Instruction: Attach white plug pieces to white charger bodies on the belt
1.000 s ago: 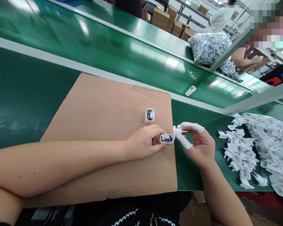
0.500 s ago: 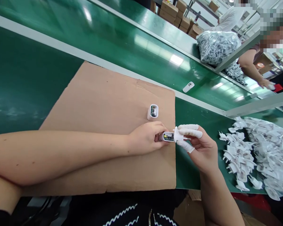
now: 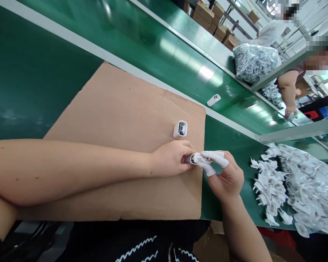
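Note:
My left hand (image 3: 175, 158) is closed around a white charger housing (image 3: 189, 159), whose open end faces right and shows green and yellow electronics inside. In my right hand (image 3: 221, 169), with white covers on the fingertips, a white plug cover (image 3: 198, 158) is pinched against that open end. The fingers hide most of the cover, so how far it sits in the housing cannot be made out. Just beyond my left hand, a second white charger housing (image 3: 180, 129) stands on the cardboard sheet (image 3: 120, 109), its open top showing a circuit board.
Loose white plug covers (image 3: 270, 185) lie at the right beside a clear plastic bag (image 3: 311, 185) full of them. A white charger (image 3: 213, 100) lies on the green belt (image 3: 153, 54) behind a pale rail. Across it, a co-worker's hand (image 3: 291, 112) is near another filled bag (image 3: 257, 62).
My right hand has moved left and turned the plug cover, bringing it over the housing's open end. Across the belt, the co-worker's hand has shifted. The camera view has tilted slightly.

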Action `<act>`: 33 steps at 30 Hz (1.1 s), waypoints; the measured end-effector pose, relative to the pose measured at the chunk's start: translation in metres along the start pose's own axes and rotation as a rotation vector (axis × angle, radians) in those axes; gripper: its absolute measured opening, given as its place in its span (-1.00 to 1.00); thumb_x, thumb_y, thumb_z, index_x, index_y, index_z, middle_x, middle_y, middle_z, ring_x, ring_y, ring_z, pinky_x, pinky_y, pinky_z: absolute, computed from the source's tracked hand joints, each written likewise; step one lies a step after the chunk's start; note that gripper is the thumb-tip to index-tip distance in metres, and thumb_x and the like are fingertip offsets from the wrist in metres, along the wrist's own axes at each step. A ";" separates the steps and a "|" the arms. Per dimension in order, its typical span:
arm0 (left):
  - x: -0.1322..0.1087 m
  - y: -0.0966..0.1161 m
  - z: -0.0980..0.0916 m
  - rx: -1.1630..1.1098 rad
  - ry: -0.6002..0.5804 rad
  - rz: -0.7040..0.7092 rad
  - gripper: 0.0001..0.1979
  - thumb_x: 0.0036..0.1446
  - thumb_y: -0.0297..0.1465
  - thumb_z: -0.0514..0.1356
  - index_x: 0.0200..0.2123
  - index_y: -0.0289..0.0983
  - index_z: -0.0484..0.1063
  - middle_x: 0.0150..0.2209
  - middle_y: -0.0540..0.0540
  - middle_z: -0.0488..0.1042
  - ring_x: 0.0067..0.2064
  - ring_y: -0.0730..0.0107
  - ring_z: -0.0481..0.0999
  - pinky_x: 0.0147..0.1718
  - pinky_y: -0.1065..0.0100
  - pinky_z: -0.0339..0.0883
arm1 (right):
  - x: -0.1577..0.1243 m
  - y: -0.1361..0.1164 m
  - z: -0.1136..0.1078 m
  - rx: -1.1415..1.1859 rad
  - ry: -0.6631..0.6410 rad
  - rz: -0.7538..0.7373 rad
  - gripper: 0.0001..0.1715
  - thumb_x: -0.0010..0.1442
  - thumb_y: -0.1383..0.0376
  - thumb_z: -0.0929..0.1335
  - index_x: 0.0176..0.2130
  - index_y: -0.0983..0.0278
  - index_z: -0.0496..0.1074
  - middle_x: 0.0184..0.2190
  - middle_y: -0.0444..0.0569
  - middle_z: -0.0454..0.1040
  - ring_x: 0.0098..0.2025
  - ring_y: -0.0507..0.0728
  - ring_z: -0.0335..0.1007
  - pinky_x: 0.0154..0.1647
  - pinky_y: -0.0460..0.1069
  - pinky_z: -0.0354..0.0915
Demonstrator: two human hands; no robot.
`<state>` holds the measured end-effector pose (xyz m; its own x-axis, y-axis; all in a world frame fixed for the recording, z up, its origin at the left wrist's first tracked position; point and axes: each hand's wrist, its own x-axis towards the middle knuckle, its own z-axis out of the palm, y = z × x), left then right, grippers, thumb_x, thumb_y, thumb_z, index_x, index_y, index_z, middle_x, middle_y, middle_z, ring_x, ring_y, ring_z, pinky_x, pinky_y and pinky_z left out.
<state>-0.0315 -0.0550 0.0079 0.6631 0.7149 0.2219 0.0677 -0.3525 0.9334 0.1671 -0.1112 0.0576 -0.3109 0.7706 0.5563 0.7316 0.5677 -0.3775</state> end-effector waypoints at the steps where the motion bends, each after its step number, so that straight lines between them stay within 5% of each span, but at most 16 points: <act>1: 0.000 0.000 0.000 0.005 0.002 0.002 -0.89 0.21 -0.42 0.31 -0.38 -0.29 0.54 -0.31 -0.05 0.43 -0.38 0.45 0.39 -0.35 0.36 0.31 | 0.000 0.000 0.000 0.012 0.017 -0.005 -0.61 0.28 0.41 0.49 0.03 0.02 0.57 -0.18 -0.06 0.68 -0.21 0.20 0.60 -0.22 0.12 0.54; 5: 0.001 0.001 -0.001 0.011 0.009 0.020 -0.83 0.22 -0.40 0.32 -0.42 -0.30 0.51 -0.33 -0.03 0.39 -0.38 0.46 0.38 -0.32 0.37 0.31 | 0.004 -0.002 0.001 0.060 -0.005 -0.030 -0.55 0.26 0.46 0.50 0.05 0.01 0.57 -0.18 -0.07 0.69 -0.22 0.18 0.59 -0.21 0.10 0.53; 19: 0.001 0.001 -0.001 -0.047 0.004 -0.039 -0.85 0.21 -0.36 0.33 -0.39 -0.29 0.54 -0.29 -0.05 0.43 -0.38 0.45 0.39 -0.34 0.35 0.33 | 0.015 0.002 -0.008 0.048 -0.182 0.082 -0.80 0.27 0.32 0.49 -0.10 0.06 0.65 -0.32 -0.08 0.64 -0.31 0.15 0.56 -0.33 0.03 0.47; 26: 0.002 0.002 -0.003 -0.046 -0.012 -0.020 -0.84 0.17 -0.44 0.32 -0.45 -0.29 0.47 -0.33 -0.02 0.39 -0.39 0.48 0.38 -0.33 0.37 0.33 | 0.012 -0.001 -0.008 -0.052 -0.176 0.007 -0.74 0.28 0.37 0.47 -0.06 0.06 0.64 -0.29 -0.05 0.66 -0.30 0.17 0.55 -0.35 0.03 0.44; 33: -0.001 0.002 0.000 -0.020 0.008 -0.035 -0.90 0.22 -0.37 0.31 -0.32 -0.29 0.56 -0.27 -0.07 0.45 -0.35 0.43 0.43 -0.31 0.36 0.36 | 0.006 -0.003 0.002 -0.030 -0.085 0.102 -0.81 0.23 0.37 0.48 -0.14 0.11 0.64 -0.31 -0.05 0.64 -0.34 0.16 0.54 -0.33 0.04 0.45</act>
<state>-0.0325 -0.0563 0.0098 0.6544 0.7316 0.1909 0.0759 -0.3147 0.9462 0.1615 -0.1076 0.0604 -0.2836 0.8465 0.4507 0.7796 0.4771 -0.4056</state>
